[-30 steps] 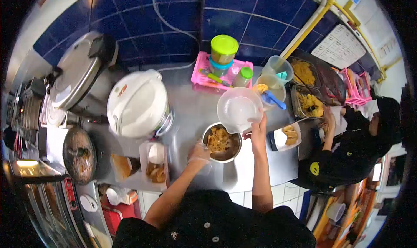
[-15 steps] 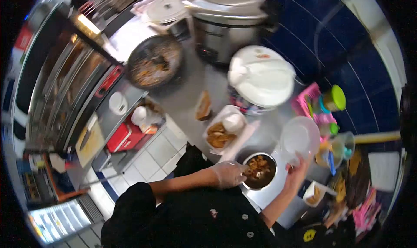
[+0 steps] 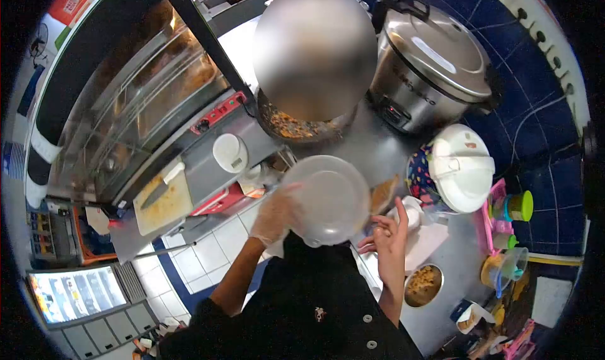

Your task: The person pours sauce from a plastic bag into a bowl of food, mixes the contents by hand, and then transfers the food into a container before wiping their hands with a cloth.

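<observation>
Translucent bowl (image 3: pixel 333 196), probably light, slightly flexible and slick, best gripped at the rim; round, cloudy white, with a small lip at its near edge. It is held before the dark shirt (image 3: pixel 315 291). The gloved left hand (image 3: pixel 277 215) pinches its left side; the right hand's (image 3: pixel 386 237) fingers spread loosely beside it, contact unclear.

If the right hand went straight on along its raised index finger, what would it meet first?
Probably the brown item on the counter, though the right hand may be higher and pass over it; depth is unclear.
</observation>
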`<act>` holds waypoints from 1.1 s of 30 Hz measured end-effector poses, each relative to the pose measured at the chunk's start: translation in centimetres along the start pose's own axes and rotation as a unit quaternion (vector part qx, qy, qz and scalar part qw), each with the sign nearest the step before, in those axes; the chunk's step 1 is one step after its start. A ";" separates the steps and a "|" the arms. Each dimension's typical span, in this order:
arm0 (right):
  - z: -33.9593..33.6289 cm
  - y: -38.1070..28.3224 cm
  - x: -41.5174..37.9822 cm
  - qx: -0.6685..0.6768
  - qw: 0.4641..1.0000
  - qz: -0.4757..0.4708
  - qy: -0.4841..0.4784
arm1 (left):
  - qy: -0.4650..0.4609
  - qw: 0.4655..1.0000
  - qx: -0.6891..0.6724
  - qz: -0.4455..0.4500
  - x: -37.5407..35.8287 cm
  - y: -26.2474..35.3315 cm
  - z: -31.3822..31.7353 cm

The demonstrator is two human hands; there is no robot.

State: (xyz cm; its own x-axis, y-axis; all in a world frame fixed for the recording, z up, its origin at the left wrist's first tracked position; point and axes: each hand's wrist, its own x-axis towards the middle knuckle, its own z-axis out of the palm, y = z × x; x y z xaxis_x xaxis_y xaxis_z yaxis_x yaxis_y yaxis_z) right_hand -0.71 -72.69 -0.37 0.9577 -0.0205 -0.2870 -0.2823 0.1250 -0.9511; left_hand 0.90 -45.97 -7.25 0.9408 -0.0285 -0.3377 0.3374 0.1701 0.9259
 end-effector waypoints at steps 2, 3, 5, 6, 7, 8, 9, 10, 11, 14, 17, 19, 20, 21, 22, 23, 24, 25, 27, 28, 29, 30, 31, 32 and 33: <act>2.6 2.7 1.8 -0.069 0.994 -0.011 0.083 | 0.105 0.992 -0.043 -0.056 1.1 -0.3 -6.4; 3.6 3.7 2.6 -0.070 0.993 -0.010 0.091 | 0.149 0.989 -0.008 -0.014 2.1 -1.6 -9.8; 4.8 5.0 3.8 -0.287 0.924 -0.012 0.251 | 0.193 0.980 0.003 -0.053 3.7 -3.2 -15.5; 5.6 4.6 4.3 -0.344 0.894 0.009 0.287 | 0.265 0.963 0.006 -0.056 4.5 -3.6 -17.6; 5.7 5.4 5.1 -0.344 0.891 0.014 0.296 | 0.335 0.941 0.010 -0.057 5.4 -4.3 -20.0; 5.1 7.3 5.9 -0.404 0.858 -0.003 0.318 | 0.326 0.872 0.365 0.029 6.2 -6.4 -23.9; 4.4 9.2 6.2 -0.463 0.814 -0.013 0.349 | 0.262 0.687 0.665 0.129 7.6 -10.3 -28.8; 4.2 10.3 6.9 -0.450 0.806 -0.015 0.384 | 0.225 0.702 0.660 0.147 9.3 -17.5 -33.4; 4.4 9.9 7.1 -0.446 0.799 -0.017 0.403 | 0.070 0.716 0.669 0.188 12.5 -22.8 -42.2; 4.5 9.7 7.0 -0.463 0.783 -0.029 0.414 | 0.169 0.875 0.380 0.248 14.3 -25.0 -44.2; 4.5 8.6 7.0 -0.471 0.791 -0.013 0.390 | 0.270 0.957 0.080 0.064 14.7 -22.0 -39.5; 3.5 8.6 7.0 -0.469 0.792 -0.041 0.388 | 0.339 0.940 0.037 0.005 10.7 -17.6 -34.9; 3.1 8.7 6.8 -0.468 0.798 -0.069 0.374 | 0.375 0.927 0.017 -0.023 9.1 -14.6 -31.5; 2.9 8.3 6.4 -0.466 0.796 -0.069 0.380 | 0.410 0.911 -0.004 -0.052 9.0 -10.6 -28.0; 2.7 7.3 5.8 -0.441 0.820 -0.077 0.358 | 0.405 0.913 -0.004 -0.049 7.9 -9.2 -26.1; 2.4 6.2 5.3 -0.416 0.841 -0.086 0.335 | 0.431 0.894 0.119 0.021 7.2 -8.2 -24.3; 2.1 5.5 4.2 -0.385 0.855 -0.109 0.329 | 0.450 0.856 0.239 0.090 6.2 -7.3 -22.2; 1.8 3.8 3.0 -0.384 0.853 -0.112 0.334 | 0.446 0.858 0.236 0.093 5.4 -6.1 -19.7; 1.5 -0.4 -0.6 -0.297 0.919 -0.012 0.260 | 0.193 0.877 0.397 0.190 4.6 -3.3 -13.1; 0.6 -2.1 -2.4 -0.298 0.917 -0.012 0.265 | 0.085 0.934 0.287 0.195 4.1 -1.0 -8.7; -0.5 -3.7 -4.4 -0.261 0.939 -0.012 0.222 | -0.028 0.966 0.170 0.195 3.9 1.3 -3.9; -1.8 -4.9 -6.3 -0.224 0.958 -0.011 0.179 | -0.132 0.962 0.099 0.218 3.6 2.8 0.9; -3.1 -5.7 -8.1 -0.226 0.956 -0.010 0.187 | -0.235 0.943 0.026 0.237 3.0 3.8 5.4; -4.5 -6.4 -9.8 -0.206 0.965 -0.052 0.151 | -0.318 0.926 -0.020 0.202 1.8 4.2 9.4; -6.0 -6.7 -11.5 -0.186 0.971 -0.094 0.114 | -0.399 0.900 -0.064 0.166 0.6 4.2 13.0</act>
State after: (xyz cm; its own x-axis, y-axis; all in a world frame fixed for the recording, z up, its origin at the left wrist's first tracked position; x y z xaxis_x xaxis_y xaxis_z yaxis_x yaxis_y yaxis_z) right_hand -10.17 -79.20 8.62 0.9689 -0.2335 -0.0816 -0.1449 -0.2688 -0.9522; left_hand 3.29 -58.03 -1.38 0.7293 -0.6442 0.2305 0.0758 0.4109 0.9085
